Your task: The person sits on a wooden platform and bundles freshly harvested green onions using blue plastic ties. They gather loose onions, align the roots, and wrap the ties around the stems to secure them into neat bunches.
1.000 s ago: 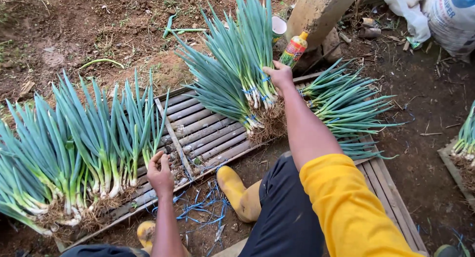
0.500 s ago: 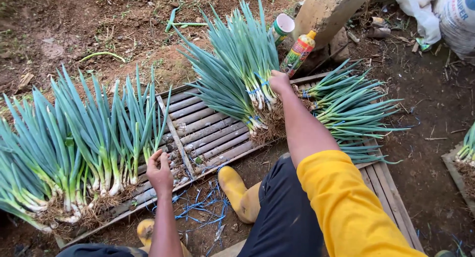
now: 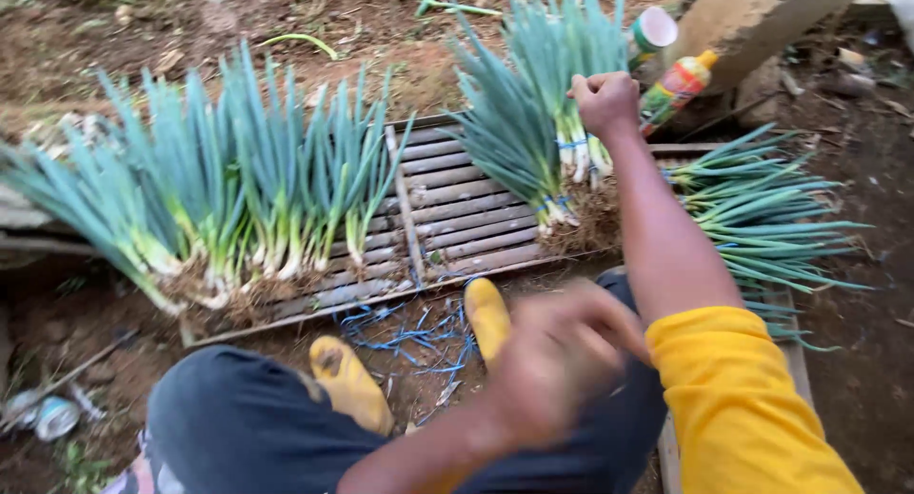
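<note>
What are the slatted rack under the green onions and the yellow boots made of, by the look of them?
The slatted rack looks like weathered wood or split bamboo: grey, dull, uneven strips. The yellow boots seem to be rubber: smooth, seamless, slightly glossy under dirt smears.

You're outdoors in daylight: bare brown soil (image 3: 190,18), a slatted wooden rack (image 3: 466,208), a leaning concrete post (image 3: 752,18).

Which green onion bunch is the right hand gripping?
The upright middle bunch, tied with blue string: the right hand grips its stalks. The left bunches and right pile are untouched.
</note>
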